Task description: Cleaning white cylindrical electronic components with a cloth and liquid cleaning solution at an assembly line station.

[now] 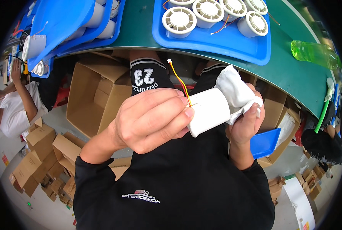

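Observation:
My left hand (pixel 152 119) grips a white plastic cylinder (pixel 210 110) at its left end, fingers wrapped round it. Red and yellow wires (pixel 181 81) with a small white plug rise from that end, beside the fingertips. At the cylinder's other end, my right hand (pixel 248 119) pinches a crumpled white cloth (pixel 236 90), which lies close against the cylinder's right end. Most of the right fingers are hidden behind the cloth. Both hands are held above my lap, in front of the table edge.
A blue tray (pixel 213 48) with several white vented units (pixel 178 22) stands on the green table (pixel 290 73). More blue trays (pixel 60 28) are stacked at left. A green bottle (pixel 313 53) lies at right. Open cardboard boxes (pixel 90 97) sit below; other people (pixel 21 107) work at the sides.

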{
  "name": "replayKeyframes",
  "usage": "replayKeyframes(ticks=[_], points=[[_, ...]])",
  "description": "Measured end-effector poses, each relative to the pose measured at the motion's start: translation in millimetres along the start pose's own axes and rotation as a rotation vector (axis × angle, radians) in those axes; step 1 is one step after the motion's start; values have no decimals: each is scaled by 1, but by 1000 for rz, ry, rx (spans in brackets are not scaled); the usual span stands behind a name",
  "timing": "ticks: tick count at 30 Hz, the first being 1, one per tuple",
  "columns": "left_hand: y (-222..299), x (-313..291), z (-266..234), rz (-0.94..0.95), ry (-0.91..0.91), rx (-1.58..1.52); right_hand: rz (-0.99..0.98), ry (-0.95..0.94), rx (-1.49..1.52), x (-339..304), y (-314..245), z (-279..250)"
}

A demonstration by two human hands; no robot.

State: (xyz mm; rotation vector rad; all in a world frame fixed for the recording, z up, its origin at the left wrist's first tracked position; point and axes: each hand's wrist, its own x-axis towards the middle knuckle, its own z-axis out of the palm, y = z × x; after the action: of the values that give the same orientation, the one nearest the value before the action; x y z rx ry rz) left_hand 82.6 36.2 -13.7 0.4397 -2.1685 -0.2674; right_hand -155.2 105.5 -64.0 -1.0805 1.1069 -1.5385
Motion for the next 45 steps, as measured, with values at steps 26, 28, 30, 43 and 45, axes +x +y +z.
replayKeyframes(ticks=[26, 28, 30, 43, 45], points=[[-59, 162, 85, -299, -729, 316, -157, 431, 143, 0, -14, -67], [-58, 160, 90, -332, -702, 294, -160, 426, 153, 1, -13, -68], [-53, 159, 91, -376, -686, 321, -157, 409, 205, 2, -12, -67], [-137, 223, -112, -464, -440, 641, -71, 362, 184, 4, -4, -57], [-160, 225, -181, -695, -613, 836, -75, 318, 206, 4, -8, -52]])
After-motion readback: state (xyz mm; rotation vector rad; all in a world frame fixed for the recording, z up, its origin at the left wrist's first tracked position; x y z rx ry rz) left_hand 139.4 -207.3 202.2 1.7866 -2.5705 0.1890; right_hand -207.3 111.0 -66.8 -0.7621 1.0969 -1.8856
